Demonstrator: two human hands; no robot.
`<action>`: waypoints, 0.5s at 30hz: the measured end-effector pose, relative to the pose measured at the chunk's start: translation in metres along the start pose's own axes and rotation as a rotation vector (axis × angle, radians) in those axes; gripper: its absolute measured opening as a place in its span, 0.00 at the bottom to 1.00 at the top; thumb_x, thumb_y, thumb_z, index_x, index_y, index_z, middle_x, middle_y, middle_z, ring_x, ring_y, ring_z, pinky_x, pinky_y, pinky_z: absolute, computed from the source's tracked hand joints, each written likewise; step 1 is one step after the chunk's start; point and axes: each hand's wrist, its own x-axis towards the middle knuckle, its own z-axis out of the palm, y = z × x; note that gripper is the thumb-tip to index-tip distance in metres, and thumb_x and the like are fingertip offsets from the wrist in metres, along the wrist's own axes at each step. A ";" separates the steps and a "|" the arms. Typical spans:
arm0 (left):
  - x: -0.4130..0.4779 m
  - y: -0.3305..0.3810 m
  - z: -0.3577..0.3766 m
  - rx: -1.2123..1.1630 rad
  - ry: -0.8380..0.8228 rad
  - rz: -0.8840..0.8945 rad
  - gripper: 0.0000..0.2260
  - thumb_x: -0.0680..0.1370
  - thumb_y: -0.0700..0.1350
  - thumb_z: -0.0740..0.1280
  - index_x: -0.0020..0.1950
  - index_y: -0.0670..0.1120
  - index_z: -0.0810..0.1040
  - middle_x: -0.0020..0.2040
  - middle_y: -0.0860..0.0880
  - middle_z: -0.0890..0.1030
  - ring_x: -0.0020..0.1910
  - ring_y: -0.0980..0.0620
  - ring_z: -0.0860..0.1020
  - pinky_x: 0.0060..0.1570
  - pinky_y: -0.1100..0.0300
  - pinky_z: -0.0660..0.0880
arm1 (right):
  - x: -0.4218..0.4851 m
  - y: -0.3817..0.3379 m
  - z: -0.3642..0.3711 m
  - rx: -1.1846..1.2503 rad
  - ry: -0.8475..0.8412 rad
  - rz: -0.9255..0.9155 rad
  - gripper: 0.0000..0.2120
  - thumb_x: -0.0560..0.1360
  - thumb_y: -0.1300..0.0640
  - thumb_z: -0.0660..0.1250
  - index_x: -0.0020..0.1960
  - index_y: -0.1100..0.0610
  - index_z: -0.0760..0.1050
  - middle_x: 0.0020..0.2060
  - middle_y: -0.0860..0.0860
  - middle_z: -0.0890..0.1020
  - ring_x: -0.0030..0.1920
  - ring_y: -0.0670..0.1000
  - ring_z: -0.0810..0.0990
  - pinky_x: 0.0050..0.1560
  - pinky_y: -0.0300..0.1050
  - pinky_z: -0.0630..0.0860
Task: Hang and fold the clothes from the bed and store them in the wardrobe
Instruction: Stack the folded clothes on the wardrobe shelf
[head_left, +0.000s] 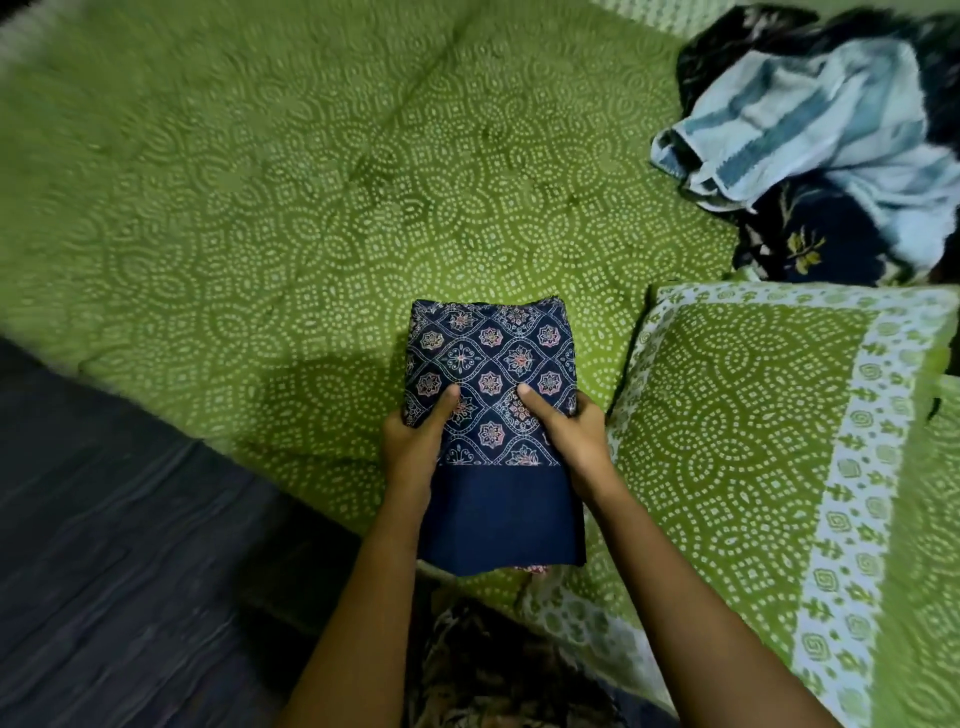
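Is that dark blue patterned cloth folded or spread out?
Folded: the blue patterned cloth is a compact rectangle, layers showing at its near edge, gripped by the left hand and right hand.

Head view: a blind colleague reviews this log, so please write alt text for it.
Left hand and right hand grip a folded navy floral-print garment over a green patterned bedsheet. A matching pillow lies to the right, a heap of unfolded clothes beyond it.

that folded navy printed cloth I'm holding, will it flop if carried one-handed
Likely floppy: the folded navy cloth is layered fabric, gripped at both sides by left hand and right hand. Its plain near end extends past the grip and could sag.
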 end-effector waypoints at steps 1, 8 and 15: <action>-0.013 0.003 -0.005 -0.019 0.031 0.013 0.30 0.67 0.52 0.75 0.66 0.45 0.73 0.60 0.54 0.76 0.58 0.53 0.75 0.55 0.59 0.75 | -0.008 -0.005 -0.001 -0.014 -0.033 -0.016 0.34 0.55 0.41 0.79 0.56 0.55 0.78 0.50 0.51 0.84 0.49 0.52 0.84 0.55 0.56 0.79; -0.118 0.007 -0.036 -0.171 0.272 0.081 0.19 0.67 0.51 0.76 0.55 0.47 0.79 0.49 0.52 0.82 0.51 0.51 0.80 0.45 0.60 0.78 | -0.075 -0.028 -0.010 -0.128 -0.343 -0.144 0.19 0.64 0.49 0.78 0.51 0.54 0.78 0.50 0.51 0.84 0.51 0.52 0.83 0.58 0.54 0.77; -0.247 -0.004 -0.080 -0.338 0.476 0.083 0.30 0.65 0.56 0.77 0.60 0.41 0.77 0.54 0.44 0.81 0.50 0.47 0.81 0.48 0.55 0.79 | -0.173 -0.051 -0.017 -0.337 -0.710 -0.226 0.30 0.59 0.42 0.78 0.56 0.53 0.77 0.51 0.52 0.84 0.50 0.53 0.83 0.57 0.55 0.78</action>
